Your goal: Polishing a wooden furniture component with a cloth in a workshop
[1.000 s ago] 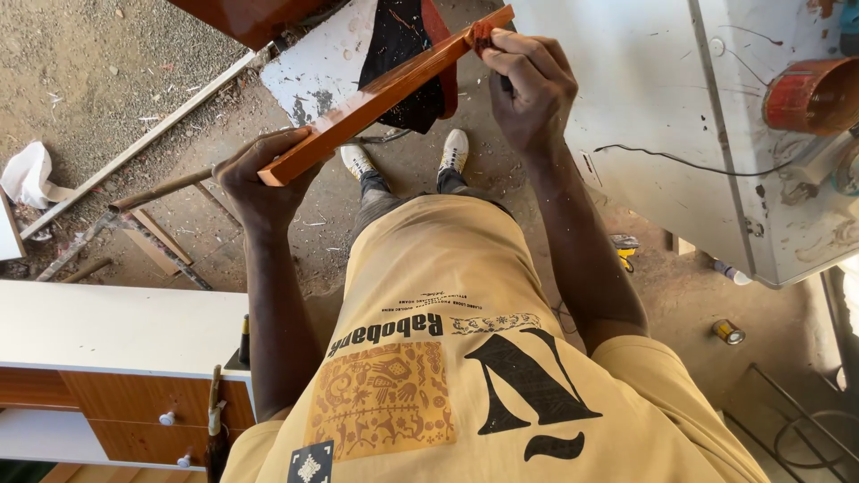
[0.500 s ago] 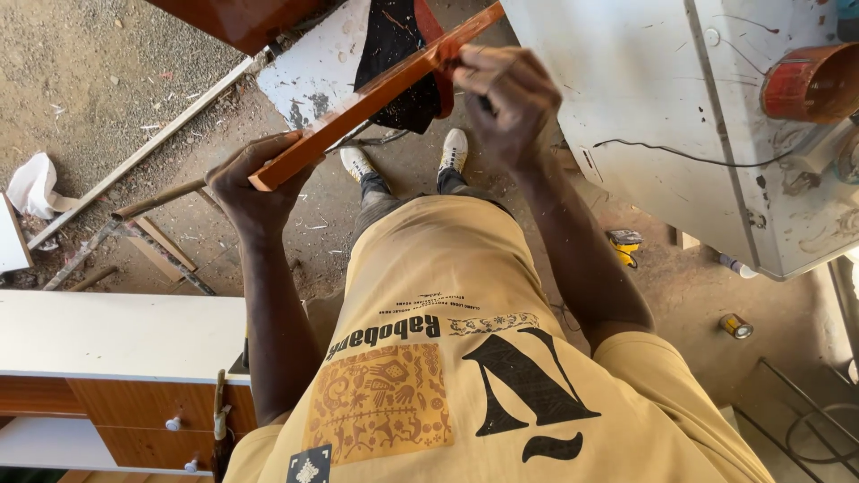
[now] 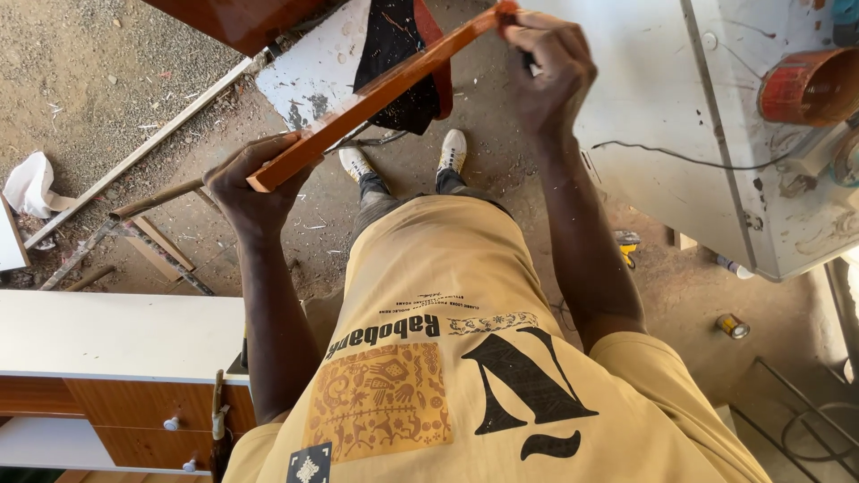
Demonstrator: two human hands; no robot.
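Since the earlier frame my right hand [image 3: 548,67] has slid farther up the long orange-brown varnished wooden strip [image 3: 380,89], from just short of its far end to right at the tip, and the strip itself now sits higher and steeper across my view. I read that as the stroke along the strip reaching its end, so the far part of the wood is now the part being worked. My right hand is closed around the tip, fingers curled over something small and reddish that I cannot make out. My left hand [image 3: 255,188] is clamped shut around the near end of the strip, holding it in the air above my white shoes [image 3: 452,150] and the dirt floor [image 3: 107,80], well clear of any surface. As for containers, a round red-orange tub [image 3: 810,85] stands on the white paint-spattered surface [image 3: 662,116] to my right; its inside looks dark and I cannot tell what is in it. A small yellow-banded tin [image 3: 732,326] lies on its side on the floor below that surface, contents hidden. The white-topped wooden cabinet [image 3: 107,335] at my left has its drawers shut.
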